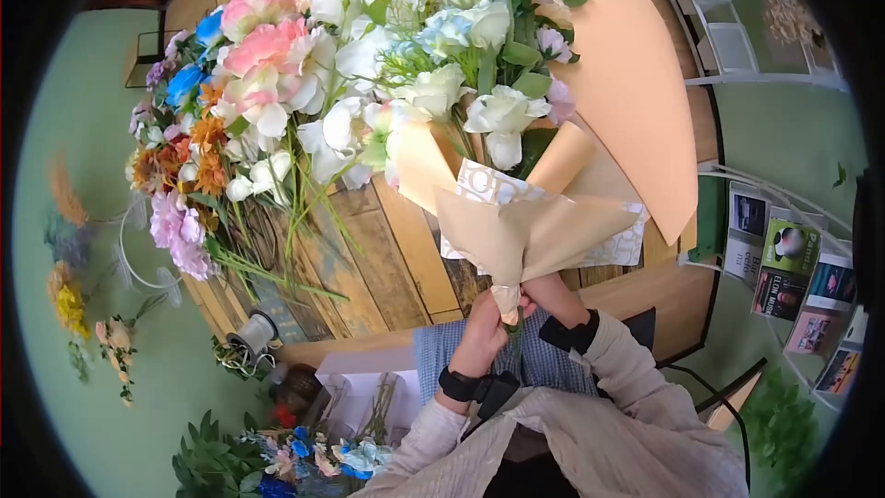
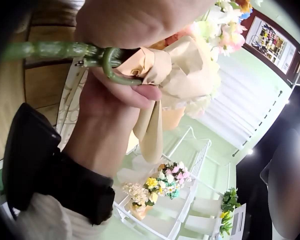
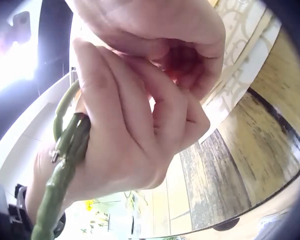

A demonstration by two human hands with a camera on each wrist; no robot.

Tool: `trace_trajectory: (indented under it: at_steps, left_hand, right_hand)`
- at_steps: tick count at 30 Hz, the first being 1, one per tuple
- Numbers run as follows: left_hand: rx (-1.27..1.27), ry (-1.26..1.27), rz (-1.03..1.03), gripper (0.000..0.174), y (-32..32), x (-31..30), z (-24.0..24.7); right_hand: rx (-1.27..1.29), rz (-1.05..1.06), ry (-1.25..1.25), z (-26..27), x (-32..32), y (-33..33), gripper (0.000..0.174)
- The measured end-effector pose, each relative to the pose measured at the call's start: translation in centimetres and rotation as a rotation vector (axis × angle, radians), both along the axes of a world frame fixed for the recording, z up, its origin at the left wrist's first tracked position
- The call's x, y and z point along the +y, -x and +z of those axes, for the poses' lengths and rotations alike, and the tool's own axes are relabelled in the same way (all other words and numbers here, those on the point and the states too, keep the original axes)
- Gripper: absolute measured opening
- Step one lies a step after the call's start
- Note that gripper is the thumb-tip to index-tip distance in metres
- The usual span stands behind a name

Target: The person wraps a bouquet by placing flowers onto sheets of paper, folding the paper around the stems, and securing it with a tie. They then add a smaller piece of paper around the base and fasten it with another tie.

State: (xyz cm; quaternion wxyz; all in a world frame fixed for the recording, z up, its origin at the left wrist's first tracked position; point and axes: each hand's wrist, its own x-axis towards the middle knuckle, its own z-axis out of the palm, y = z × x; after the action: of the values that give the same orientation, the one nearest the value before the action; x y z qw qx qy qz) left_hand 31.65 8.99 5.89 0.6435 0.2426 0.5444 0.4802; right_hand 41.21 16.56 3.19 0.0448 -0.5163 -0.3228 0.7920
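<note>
A bouquet in tan wrapping paper [image 1: 516, 235] points away from me, its narrow neck between my two hands. White roses [image 1: 502, 115] and patterned white paper [image 1: 604, 249] show around the tan sheets. My left hand [image 1: 479, 337] grips the neck from the left, fingers curled round it. From the other side, my right hand [image 1: 556, 300] curls at the gathered paper; its thumb or fingertip [image 2: 149, 93] presses there in the left wrist view. Thick green stems [image 2: 55, 50] stick out below, one bent into a loop [image 2: 108, 67]. My hands overlap in the right wrist view, hiding part of the neck.
Loose artificial flowers [image 1: 267, 83] pile over the left and back of the wooden table [image 1: 396, 244]. A large peach paper sheet [image 1: 645, 101] lies at the right. A wire spool [image 1: 253, 332] sits near the front left edge. A magazine rack [image 1: 784, 258] stands right.
</note>
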Motion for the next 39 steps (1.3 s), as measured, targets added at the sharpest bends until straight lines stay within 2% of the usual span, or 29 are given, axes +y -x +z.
trace_trajectory:
  at_steps: [2,3,5,6,8,9,11,15,18,20,21,23,27,29,30,32,33,35,39]
  left_hand:
    - [-0.656,0.629,0.441,0.016,0.2,0.8,-0.6]
    - [-0.652,0.626,0.44,0.016,0.3,0.9,-0.4]
    - [-0.563,0.579,0.469,0.014,0.2,1.3,0.5]
    - [-0.564,0.581,0.464,0.014,0.2,1.2,0.3]
    - [-0.589,0.61,0.447,0.014,0.2,0.9,-0.2]
    - [-0.59,0.61,0.443,0.014,0.2,0.9,-0.2]
    - [-0.597,0.685,0.453,0.013,0.6,1.1,0.1]
    - [-0.688,0.642,0.446,0.013,0.9,0.1,-0.8]
    - [-0.727,0.605,0.43,0.013,0.7,-1.0,-2.1]
    - [-0.438,0.446,0.339,0.012,0.3,0.0,0.0]
    - [-0.439,0.449,0.339,0.012,0.4,0.1,-0.4]
    - [-0.802,0.706,0.563,0.011,0.4,0.1,-1.7]
    - [-0.744,0.733,0.51,0.012,0.6,-1.1,-3.8]
    - [-1.076,0.665,0.431,0.014,1.1,-1.5,-4.9]
    - [-1.073,0.677,0.424,0.014,1.2,-1.8,-5.1]
    - [-1.196,0.715,0.499,0.016,1.4,-1.4,-4.3]
    - [-1.193,0.727,0.493,0.016,1.4,-1.2,-4.1]
    - [-1.306,0.766,0.555,0.018,1.4,-0.8,-3.8]
    - [-1.253,0.743,0.546,0.018,1.4,-0.9,-3.9]
  right_hand:
    - [-0.148,-0.16,0.004,0.8,-0.2,0.6,0.018]
    - [-0.144,-0.162,0.002,1.2,-0.1,1.0,0.018]
    - [-0.208,-0.252,-0.221,1.7,0.0,1.6,0.019]
    - [-0.211,-0.257,-0.221,1.7,0.1,1.4,0.019]
    - [-0.203,-0.12,-0.315,1.5,0.2,0.8,0.021]
    - [-0.206,-0.123,-0.316,0.6,0.0,0.4,0.021]
    - [-0.215,0.062,-0.643,-1.8,-0.5,-0.3,0.024]
    - [-0.136,0.11,-0.601,-2.4,-0.3,-0.9,0.026]
    - [-0.113,0.225,-0.657,-1.9,0.6,-1.3,0.025]
    - [-0.095,0.28,-0.56,-2.0,0.9,-1.6,0.023]
    - [-0.096,0.28,-0.557,-2.2,0.8,-1.9,0.023]
    - [-0.113,0.259,-0.759,-2.4,0.7,-2.6,0.022]
    - [-0.14,0.206,-0.691,-1.9,0.7,-2.8,0.021]
    - [-0.13,0.193,-0.809,-2.3,0.6,-2.6,0.021]
    - [-0.136,0.184,-0.802,-2.4,0.6,-2.7,0.021]
    - [-0.064,0.32,-0.722,-2.4,0.8,-2.9,0.02]
    - [-0.069,0.31,-0.716,-2.1,1.0,-3.1,0.02]
    - [-0.021,0.295,-0.4,-0.6,1.9,-2.9,0.015]
    - [-0.004,0.209,-0.229,-0.7,1.7,-2.9,0.018]
